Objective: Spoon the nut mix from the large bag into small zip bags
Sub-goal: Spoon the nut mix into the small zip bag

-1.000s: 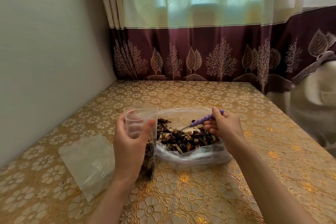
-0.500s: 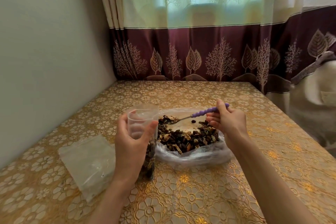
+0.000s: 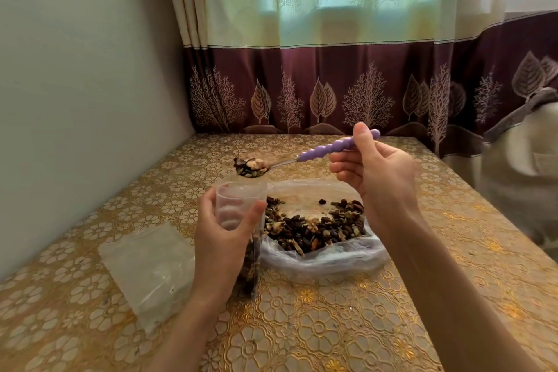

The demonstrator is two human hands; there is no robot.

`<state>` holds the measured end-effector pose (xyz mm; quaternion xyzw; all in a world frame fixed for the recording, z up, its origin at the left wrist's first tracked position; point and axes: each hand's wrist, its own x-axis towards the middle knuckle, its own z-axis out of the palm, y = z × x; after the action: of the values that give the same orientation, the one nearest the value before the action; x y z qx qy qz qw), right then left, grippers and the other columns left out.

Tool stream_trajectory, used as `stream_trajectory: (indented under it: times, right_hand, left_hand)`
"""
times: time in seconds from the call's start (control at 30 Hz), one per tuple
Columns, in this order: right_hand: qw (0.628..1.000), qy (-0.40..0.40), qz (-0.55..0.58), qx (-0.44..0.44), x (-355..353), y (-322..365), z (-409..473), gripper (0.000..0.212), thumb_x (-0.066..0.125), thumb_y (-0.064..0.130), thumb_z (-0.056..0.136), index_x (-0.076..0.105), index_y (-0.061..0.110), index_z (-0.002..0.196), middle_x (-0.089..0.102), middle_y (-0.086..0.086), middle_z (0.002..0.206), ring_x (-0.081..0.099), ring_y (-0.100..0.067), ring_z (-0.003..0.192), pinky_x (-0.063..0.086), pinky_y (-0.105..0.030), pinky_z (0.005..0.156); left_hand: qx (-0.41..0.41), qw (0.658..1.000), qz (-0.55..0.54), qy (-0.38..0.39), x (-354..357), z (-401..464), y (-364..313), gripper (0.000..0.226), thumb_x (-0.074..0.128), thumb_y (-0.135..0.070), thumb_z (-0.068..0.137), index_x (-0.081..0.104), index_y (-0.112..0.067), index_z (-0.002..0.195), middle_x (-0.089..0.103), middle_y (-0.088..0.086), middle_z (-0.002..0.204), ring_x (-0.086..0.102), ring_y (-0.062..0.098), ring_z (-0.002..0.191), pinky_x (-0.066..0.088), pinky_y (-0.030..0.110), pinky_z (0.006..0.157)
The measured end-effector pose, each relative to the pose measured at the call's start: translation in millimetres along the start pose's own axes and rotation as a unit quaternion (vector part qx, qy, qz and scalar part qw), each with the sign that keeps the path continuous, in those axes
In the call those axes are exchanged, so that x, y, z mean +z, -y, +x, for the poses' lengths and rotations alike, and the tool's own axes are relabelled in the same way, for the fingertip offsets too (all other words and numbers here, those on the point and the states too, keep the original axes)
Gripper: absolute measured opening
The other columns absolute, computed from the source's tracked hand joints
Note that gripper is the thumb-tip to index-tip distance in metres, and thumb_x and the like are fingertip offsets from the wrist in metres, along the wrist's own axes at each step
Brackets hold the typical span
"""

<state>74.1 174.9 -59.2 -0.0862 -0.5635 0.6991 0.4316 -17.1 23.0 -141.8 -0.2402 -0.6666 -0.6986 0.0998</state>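
Above the small zip bag (image 3: 240,205), right hand (image 3: 374,172) pinches the purple spoon (image 3: 329,149), bowl heaped with nut mix (image 3: 250,165); left hand (image 3: 222,238) wraps the bag upright, mouth open, beside the large bag (image 3: 326,238). Lower the bowl inside the mouth before tipping, roll slowly; heaped load likely spills otherwise.

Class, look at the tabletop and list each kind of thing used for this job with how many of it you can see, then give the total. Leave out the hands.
Large bag of nut mix: 1
Small zip bag being filled, held by the left hand: 1
Flat stack of empty clear bags: 1 stack, number of bags unclear
Purple-handled spoon, loaded, held by the right hand: 1
Total: 4
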Motion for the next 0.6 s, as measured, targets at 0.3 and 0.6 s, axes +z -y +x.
stream_trajectory:
  times: [0.3, 0.6]
  right_hand:
    - [0.994, 0.055, -0.061, -0.07, 11.0, -4.7, -5.4, 0.034, 0.048, 0.017, 0.097, 0.065, 0.003, 0.071, 0.067, -0.002, 0.057, 0.059, -0.015, 0.052, 0.048, -0.02, 0.046]
    - [0.999, -0.034, 0.022, 0.003, -2.7, -8.8, 5.4, 0.036, 0.049, 0.027, 0.097, 0.066, 0.005, 0.075, 0.068, -0.007, 0.063, 0.062, -0.014, 0.055, 0.052, -0.019, 0.052]
  left_hand:
    - [0.005, 1.0, -0.006, 0.003, 0.7, 0.8, 1.2, 0.08, 0.068, -0.052, 0.062, 0.042, -0.019, 0.13, 0.065, -0.019, 0.087, 0.062, -0.01, 0.078, 0.045, 0.004, 0.06]
    - [0.016, 1.0, -0.011, 0.007, -0.5, 0.0, 0.5, 0.088, 0.067, -0.055, 0.06, 0.039, -0.017, 0.134, 0.063, -0.033, 0.085, 0.062, -0.01, 0.077, 0.047, 0.006, 0.061]
